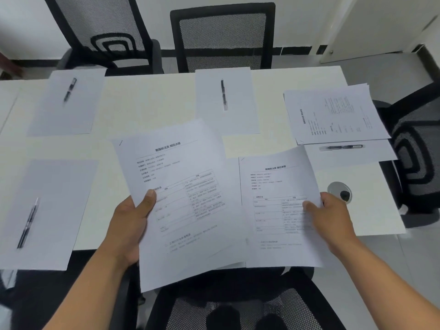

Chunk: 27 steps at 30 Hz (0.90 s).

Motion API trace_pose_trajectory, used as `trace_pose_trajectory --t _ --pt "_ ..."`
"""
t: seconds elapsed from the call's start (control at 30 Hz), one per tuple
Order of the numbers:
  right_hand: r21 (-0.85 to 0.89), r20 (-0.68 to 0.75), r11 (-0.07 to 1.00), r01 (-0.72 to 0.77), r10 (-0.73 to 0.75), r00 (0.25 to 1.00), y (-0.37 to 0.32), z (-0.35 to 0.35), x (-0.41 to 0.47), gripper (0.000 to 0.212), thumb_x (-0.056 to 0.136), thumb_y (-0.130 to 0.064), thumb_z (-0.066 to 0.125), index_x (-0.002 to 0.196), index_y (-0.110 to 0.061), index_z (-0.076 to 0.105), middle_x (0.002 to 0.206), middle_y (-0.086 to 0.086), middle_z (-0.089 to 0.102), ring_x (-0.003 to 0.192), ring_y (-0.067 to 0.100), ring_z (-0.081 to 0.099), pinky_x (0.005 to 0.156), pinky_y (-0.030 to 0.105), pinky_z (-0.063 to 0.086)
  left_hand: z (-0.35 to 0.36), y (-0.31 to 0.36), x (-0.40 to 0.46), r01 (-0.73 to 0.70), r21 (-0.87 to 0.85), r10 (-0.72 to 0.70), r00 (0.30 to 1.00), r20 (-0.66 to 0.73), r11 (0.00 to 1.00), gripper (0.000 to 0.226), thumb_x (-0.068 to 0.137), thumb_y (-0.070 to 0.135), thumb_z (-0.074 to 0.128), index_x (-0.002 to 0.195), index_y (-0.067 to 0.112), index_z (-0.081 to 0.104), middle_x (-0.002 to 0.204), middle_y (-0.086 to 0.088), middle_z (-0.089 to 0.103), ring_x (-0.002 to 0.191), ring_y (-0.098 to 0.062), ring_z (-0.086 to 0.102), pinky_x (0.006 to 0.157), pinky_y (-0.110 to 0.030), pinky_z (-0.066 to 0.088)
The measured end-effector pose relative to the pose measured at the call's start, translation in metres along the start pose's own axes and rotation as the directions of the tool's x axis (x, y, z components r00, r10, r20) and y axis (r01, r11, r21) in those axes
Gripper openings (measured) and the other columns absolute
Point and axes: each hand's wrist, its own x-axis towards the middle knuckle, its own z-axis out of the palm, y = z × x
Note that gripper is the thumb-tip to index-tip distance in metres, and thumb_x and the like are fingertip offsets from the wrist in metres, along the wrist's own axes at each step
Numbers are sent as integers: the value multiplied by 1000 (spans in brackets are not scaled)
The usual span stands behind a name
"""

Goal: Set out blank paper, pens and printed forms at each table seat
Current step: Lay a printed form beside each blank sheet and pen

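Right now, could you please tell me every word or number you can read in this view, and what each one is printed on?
"数据标注员 岗位详情": heading of the printed form in the left hand.
"数据标注员 岗位详情": the same heading, smaller, on the printed form in the right hand.
Body text and tables on both forms: too blurred to read.
Stapled forms at the right seat: sideways, unreadable.
Pens: no legible marking.

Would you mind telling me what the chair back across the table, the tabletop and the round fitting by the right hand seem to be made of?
Chair back: dark see-through mesh in a black frame, probably plastic.
Tabletop: smooth matte off-white surface, likely laminate; the core is hidden.
Round fitting near the right hand: shiny silvery rim, metal or chromed plastic, with a dark opening.
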Motion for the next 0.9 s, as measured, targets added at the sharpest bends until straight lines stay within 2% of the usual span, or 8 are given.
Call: trace_pose_trajectory --t 0.33,0.57,0.63,0.67,0.7,0.77,0.83,0.9 --pt "-40 -20 999 -3 2 1000 -5 11 0 17 102 -20 67 88 -13 60 86 5 65 72 23 57 61 35 39 12 -13 3 46 11 -47 995 91 999 33 106 36 67 132 17 75 123 -13 82 110 -40 80 100 -65 59" --pt "-14 -11 1000 -10 10 1000 -16 10 -7 17 96 -29 72 104 -15 64 100 3 70 82 20 63 62 33 42 24 -13 3 58 11 -59 990 128 998 33 105 35 67 131 17 76 123 -13 82 109 -40 80 99 -64 60" --pt "-58 -23 998 20 -21 999 -17 11 -7 38 88 -44 74 116 -20 66 117 5 68 106 29 64 76 40 53 26 -12 1 65 4 -65 988 137 998 33 106 34 67 132 16 76 123 -14 82 109 -40 80 98 -63 61" --pt "-117 -39 993 23 -28 999 -18 12 -8 51 87 -48 75 129 -20 64 132 8 62 125 36 57 92 49 56 28 -12 0 67 6 -67 987 143 998 33 106 34 67 132 16 76 123 -13 82 109 -40 80 98 -63 61" --pt "-172 -57 985 18 -29 998 -22 12 -12 63 90 -45 78 143 -18 58 146 10 51 140 39 43 107 56 50 28 -12 -2 67 9 -68 987 147 998 33 106 34 67 132 16 76 123 -13 82 109 -40 80 98 -62 61" --pt "-191 -62 980 48 -61 996 -34 11 -23 71 96 -39 79 155 -17 47 158 11 36 149 36 29 118 56 40 31 -11 -5 72 2 -72 986 153 997 32 106 34 67 131 16 76 122 -13 82 108 -39 80 97 -61 62" --pt "-87 -28 987 138 -141 990 -46 12 -32 58 98 -38 77 149 -22 54 151 2 46 138 23 48 105 40 49 33 -9 -9 81 -19 -77 985 154 997 31 106 33 67 130 16 77 122 -14 82 109 -39 80 97 -61 62" --pt "52 57 979 195 -198 978 -67 15 -48 32 102 -39 71 131 -27 65 131 -7 63 113 8 63 85 25 49 33 -5 -13 80 -37 -73 985 156 996 31 106 32 67 131 16 76 122 -14 82 109 -39 80 97 -62 62"
